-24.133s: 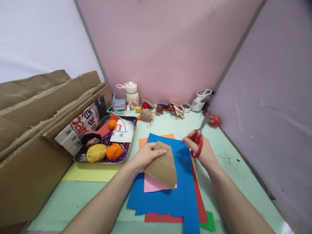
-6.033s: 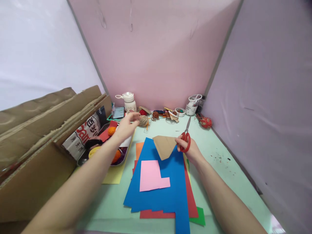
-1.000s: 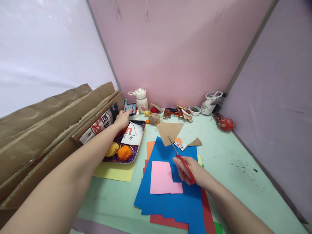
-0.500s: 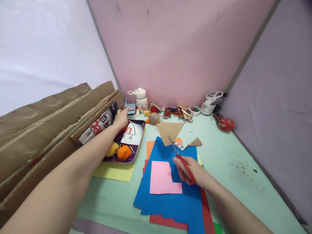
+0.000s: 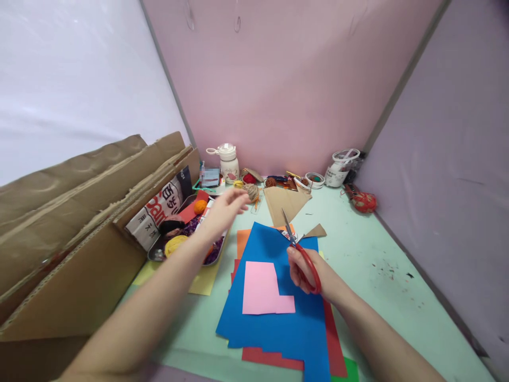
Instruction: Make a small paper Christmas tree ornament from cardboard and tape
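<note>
My right hand (image 5: 308, 270) grips red-handled scissors (image 5: 301, 253), blades pointing up and away over the blue paper sheet (image 5: 278, 329). My left hand (image 5: 224, 209) hovers above the metal tray's right edge (image 5: 156, 254), fingers stretched out and blurred, holding nothing. A cut brown cardboard piece (image 5: 284, 204) lies beyond the blue sheet, with a smaller cardboard scrap (image 5: 316, 231) to its right. A pink paper piece (image 5: 262, 289) lies on the blue sheet.
Tray holds yarn balls, orange (image 5: 200, 206) and yellow (image 5: 175, 245). Cardboard slabs (image 5: 79, 212) lean at the left. A phone (image 5: 209, 176), white bottle (image 5: 227, 162), twine ball (image 5: 251, 192), tape roll (image 5: 314, 180), jar (image 5: 338, 165) and red bundle (image 5: 361, 201) line the back wall.
My left hand left the phone at the back and swung right, now hovering over the tray's right edge. My right hand with the scissors barely moved.
</note>
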Action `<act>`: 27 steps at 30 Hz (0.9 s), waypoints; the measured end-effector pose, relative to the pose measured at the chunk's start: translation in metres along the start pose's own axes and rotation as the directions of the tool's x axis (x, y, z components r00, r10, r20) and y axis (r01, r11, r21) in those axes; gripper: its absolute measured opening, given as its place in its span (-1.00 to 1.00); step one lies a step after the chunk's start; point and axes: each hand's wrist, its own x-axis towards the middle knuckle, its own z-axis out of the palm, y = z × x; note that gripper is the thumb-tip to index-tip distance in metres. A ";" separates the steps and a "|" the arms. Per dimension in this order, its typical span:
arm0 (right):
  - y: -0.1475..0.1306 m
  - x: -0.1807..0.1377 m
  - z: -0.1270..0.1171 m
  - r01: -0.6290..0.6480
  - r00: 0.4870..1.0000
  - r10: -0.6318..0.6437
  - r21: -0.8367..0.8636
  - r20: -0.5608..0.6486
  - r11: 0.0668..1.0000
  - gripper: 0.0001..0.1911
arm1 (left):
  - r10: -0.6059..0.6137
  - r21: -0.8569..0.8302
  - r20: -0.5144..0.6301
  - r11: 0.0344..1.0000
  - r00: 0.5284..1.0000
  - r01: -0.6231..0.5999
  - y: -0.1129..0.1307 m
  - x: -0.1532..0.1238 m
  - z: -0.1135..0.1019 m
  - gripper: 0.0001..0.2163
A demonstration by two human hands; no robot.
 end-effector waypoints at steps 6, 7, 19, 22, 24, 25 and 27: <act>-0.001 0.000 0.004 -0.012 1.000 0.011 -0.043 -0.020 0.999 -0.47 | -0.216 -0.348 0.128 0.904 0.968 0.248 -0.024 -0.043 0.061 -0.66; -0.001 0.000 0.005 -0.017 0.999 0.015 -0.056 -0.028 0.998 -0.47 | -0.199 -0.361 0.149 0.901 0.969 0.241 -0.028 -0.044 0.065 -0.66; 0.008 0.002 0.009 -0.049 0.998 0.044 -0.114 -0.045 0.992 -0.49 | -0.137 -0.473 0.101 0.865 0.985 0.168 -0.047 -0.046 0.072 -0.73; 0.008 0.001 0.009 -0.068 0.997 0.064 -0.113 -0.046 0.991 -0.49 | -0.137 -0.474 0.097 0.865 0.986 0.167 -0.049 -0.047 0.072 -0.74; 0.008 0.001 0.009 -0.068 0.997 0.064 -0.111 -0.040 0.992 -0.50 | -0.135 -0.471 0.092 0.867 0.987 0.162 -0.050 -0.047 0.072 -0.74; 0.009 0.001 0.009 -0.065 0.997 0.061 -0.111 -0.038 0.992 -0.51 | -0.132 -0.470 0.091 0.868 0.987 0.159 -0.051 -0.047 0.072 -0.74; 0.010 0.001 0.010 -0.060 0.998 0.055 -0.121 -0.042 0.991 -0.53 | -0.127 -0.469 0.090 0.870 0.988 0.154 -0.051 -0.047 0.072 -0.74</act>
